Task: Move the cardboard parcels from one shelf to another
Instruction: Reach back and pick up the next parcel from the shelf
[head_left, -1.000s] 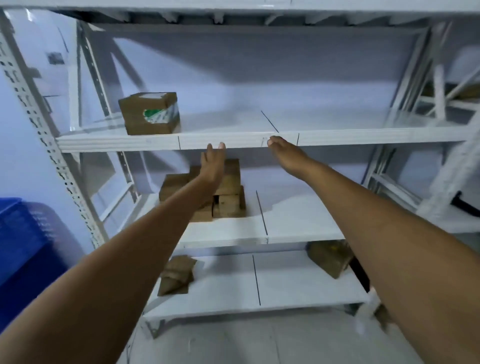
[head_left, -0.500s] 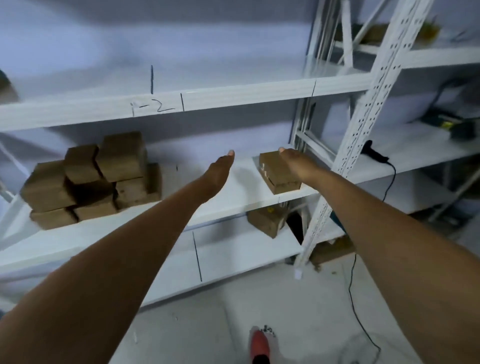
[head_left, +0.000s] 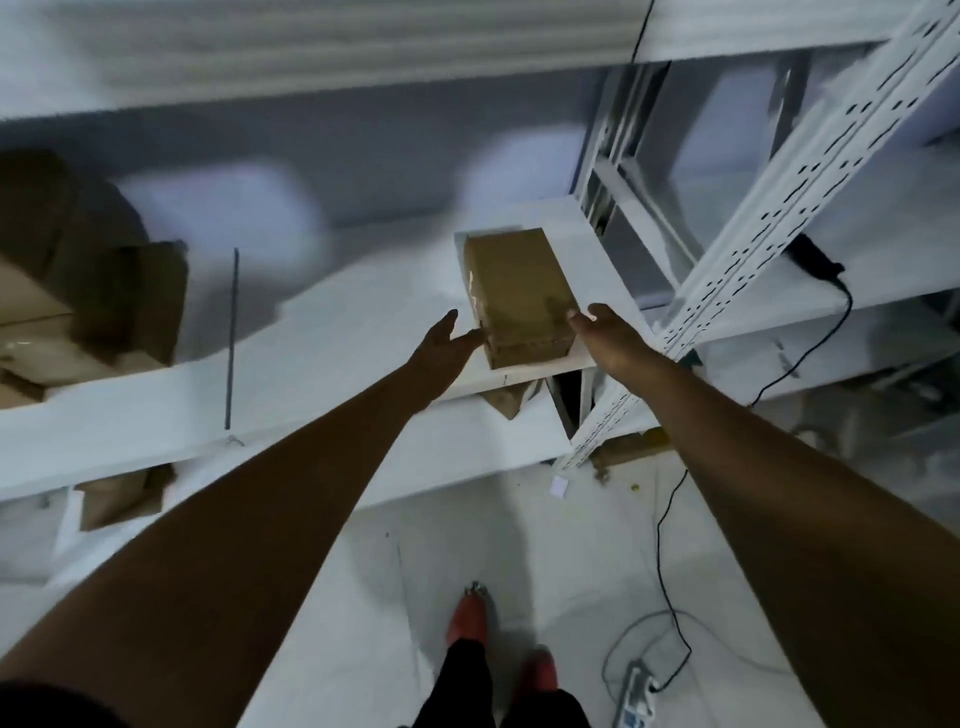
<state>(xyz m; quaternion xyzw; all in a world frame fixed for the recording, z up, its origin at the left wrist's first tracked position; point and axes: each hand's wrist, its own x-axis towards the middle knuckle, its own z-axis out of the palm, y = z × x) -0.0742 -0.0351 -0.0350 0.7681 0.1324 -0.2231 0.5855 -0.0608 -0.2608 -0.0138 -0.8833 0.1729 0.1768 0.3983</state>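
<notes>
Parcel (head_left: 514, 296) at frame centre, between our spread left hand (head_left: 441, 345) and right hand (head_left: 605, 332).
We judge it light, stiff; grip opposite sides.

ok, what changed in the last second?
Both hands swung right from the upper shelf edge to the lone parcel on the middle shelf. Left hand and right hand now flank it, open, not clearly gripping. Parcel hasn't moved.

Left hand (head_left: 445, 347) and right hand (head_left: 608, 332) flank a cardboard parcel (head_left: 517, 296) on the shelf (head_left: 332, 332).
</notes>
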